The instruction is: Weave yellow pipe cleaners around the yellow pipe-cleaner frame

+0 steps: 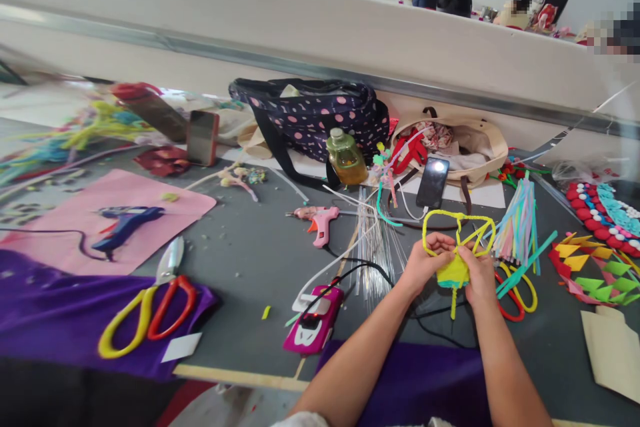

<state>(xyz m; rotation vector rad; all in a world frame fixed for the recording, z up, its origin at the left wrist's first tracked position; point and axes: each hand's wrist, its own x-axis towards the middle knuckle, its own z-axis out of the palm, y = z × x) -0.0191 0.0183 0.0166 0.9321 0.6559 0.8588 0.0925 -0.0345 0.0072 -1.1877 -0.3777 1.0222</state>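
Note:
My left hand [429, 259] and my right hand [478, 272] are both closed on a yellow pipe-cleaner shape [454, 271]. It has two open wire loops at the top, a filled yellow middle with a teal lower edge, and a short yellow stem hanging down. Both thumbs press near its centre, and the fingertips behind it are partly hidden. Just right of my right hand lie red-and-yellow-handled scissors [531, 294] beside a teal pipe-cleaner strip [531, 264]. A bundle of pastel pipe cleaners [520, 220] sits beyond them.
A pink glue gun [324, 222], thin wires [373, 260] and a magenta power strip [320, 327] lie to the left. Farther left are a blue glue gun [131, 219] and large scissors [173, 300]. A bottle [346, 160], phone [433, 182] and bags stand behind. Cords cross the table.

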